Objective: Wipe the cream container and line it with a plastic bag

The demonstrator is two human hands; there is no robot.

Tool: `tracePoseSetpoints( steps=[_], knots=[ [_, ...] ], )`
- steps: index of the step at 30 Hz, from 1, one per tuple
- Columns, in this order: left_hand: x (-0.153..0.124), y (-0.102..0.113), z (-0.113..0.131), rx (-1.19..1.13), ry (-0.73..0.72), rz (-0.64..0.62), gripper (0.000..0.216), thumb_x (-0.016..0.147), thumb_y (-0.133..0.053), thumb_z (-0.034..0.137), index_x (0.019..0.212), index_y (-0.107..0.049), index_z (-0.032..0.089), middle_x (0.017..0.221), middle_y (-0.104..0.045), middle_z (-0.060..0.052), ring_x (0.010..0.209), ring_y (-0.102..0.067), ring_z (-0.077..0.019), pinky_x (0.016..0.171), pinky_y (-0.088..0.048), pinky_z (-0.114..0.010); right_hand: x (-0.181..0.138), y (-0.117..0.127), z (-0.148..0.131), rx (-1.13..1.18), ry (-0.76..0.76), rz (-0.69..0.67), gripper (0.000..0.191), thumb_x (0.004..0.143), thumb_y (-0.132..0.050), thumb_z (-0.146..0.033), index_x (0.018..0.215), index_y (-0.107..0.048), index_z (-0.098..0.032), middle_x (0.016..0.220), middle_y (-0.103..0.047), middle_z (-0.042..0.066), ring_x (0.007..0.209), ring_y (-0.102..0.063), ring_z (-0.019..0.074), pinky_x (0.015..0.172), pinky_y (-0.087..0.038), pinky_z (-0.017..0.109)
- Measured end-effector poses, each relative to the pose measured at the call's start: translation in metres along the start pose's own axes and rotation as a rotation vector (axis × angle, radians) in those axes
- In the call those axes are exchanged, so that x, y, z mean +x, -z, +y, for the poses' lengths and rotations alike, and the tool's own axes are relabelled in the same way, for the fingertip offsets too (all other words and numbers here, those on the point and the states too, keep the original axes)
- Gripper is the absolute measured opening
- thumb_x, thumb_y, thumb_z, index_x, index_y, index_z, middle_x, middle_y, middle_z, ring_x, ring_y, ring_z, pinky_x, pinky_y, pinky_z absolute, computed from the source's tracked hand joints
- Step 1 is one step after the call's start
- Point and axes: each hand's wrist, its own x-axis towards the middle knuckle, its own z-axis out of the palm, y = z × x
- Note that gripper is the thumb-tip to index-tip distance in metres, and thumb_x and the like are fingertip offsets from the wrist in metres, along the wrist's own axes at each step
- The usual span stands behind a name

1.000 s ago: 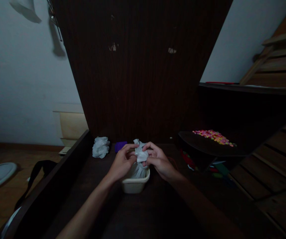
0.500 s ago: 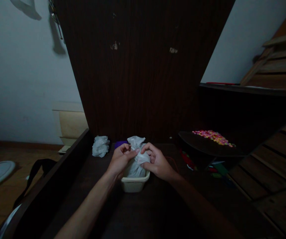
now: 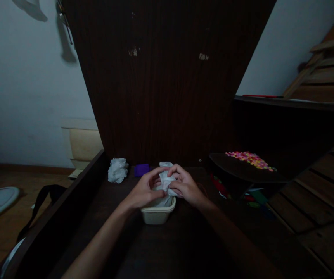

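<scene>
A white, crumpled plastic bag sits partly inside a small cream-coloured tub on the dark desk. My right hand pinches the gathered upper part of the bag between thumb and fingers. From the other side, my left hand curls round the bag, its thumb low over the tub and its fingers behind the plastic. A loose flap of the bag sticks up behind my fingers. Whatever lies inside the bag is hidden.
Left of the tub lie a second crumpled white bag and a purple packet. To the right, a low curved shelf carries a pile of small pink and yellow pieces. A raised dark side board edges the desk on the left.
The bag's top has shifted right and lower, bunched more tightly. My left hand has opened wider and curled round it, uncovering more of the purple packet. My right hand keeps its pinch.
</scene>
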Motion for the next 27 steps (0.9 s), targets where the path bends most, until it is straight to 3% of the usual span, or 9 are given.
tracePoseSetpoints(
  steps=[4,10,16,21,24,27],
  knots=[
    [0.0,-0.001,-0.002,0.246,0.011,-0.012,0.056,0.068,-0.084,0.027,0.121,-0.069,0.016,0.111,-0.074,-0.01,0.097,-0.069,-0.0249,0.086,-0.054,-0.035,-0.001,-0.001,0.0,-0.024,-0.028,-0.045,0.025,0.07,-0.061,-0.019,0.09,-0.047,-0.025,0.063,-0.053,-0.009,0.038,-0.034,0.0045,0.036,-0.024,0.018],
    [0.003,0.003,-0.009,0.297,-0.03,0.019,0.044,0.078,-0.076,0.031,0.118,-0.07,0.014,0.106,-0.075,-0.009,0.093,-0.068,-0.0237,0.081,-0.053,-0.032,0.001,0.006,-0.005,-0.094,0.027,0.0,0.033,0.069,-0.066,-0.019,0.094,-0.046,-0.025,0.068,-0.059,-0.008,0.039,-0.042,0.0049,0.035,-0.031,0.017],
    [0.005,0.0,-0.006,0.449,-0.128,0.15,0.025,0.08,-0.062,0.018,0.102,-0.072,0.016,0.093,-0.075,-0.004,0.084,-0.067,-0.0197,0.076,-0.049,-0.027,0.002,0.01,0.003,-0.16,0.107,0.113,0.031,0.07,-0.066,-0.019,0.095,-0.048,-0.024,0.086,-0.06,-0.004,0.055,-0.06,0.0086,0.048,-0.047,0.021],
    [0.006,-0.004,-0.006,0.556,-0.131,0.124,0.031,0.074,-0.06,0.012,0.101,-0.074,0.016,0.095,-0.077,-0.003,0.086,-0.068,-0.0205,0.079,-0.049,-0.027,0.001,0.008,0.005,-0.235,0.2,0.162,0.025,0.072,-0.063,-0.017,0.095,-0.052,-0.023,0.089,-0.057,-0.001,0.07,-0.063,0.0119,0.055,-0.048,0.021],
    [0.008,-0.006,-0.006,0.592,-0.101,0.088,0.029,0.071,-0.061,0.01,0.095,-0.075,0.015,0.09,-0.076,-0.003,0.083,-0.067,-0.0206,0.076,-0.048,-0.027,-0.001,0.004,0.0,-0.31,0.212,0.125,0.023,0.074,-0.061,-0.017,0.096,-0.054,-0.022,0.087,-0.059,-0.001,0.069,-0.062,0.012,0.056,-0.046,0.022],
    [0.009,-0.008,-0.005,0.589,-0.097,0.13,0.023,0.069,-0.061,0.008,0.087,-0.074,0.016,0.083,-0.074,-0.001,0.078,-0.064,-0.0185,0.071,-0.045,-0.025,-0.002,0.003,-0.001,-0.317,0.201,0.126,0.022,0.075,-0.06,-0.018,0.096,-0.054,-0.022,0.087,-0.06,0.0,0.066,-0.059,0.0109,0.055,-0.045,0.022]
  ],
)
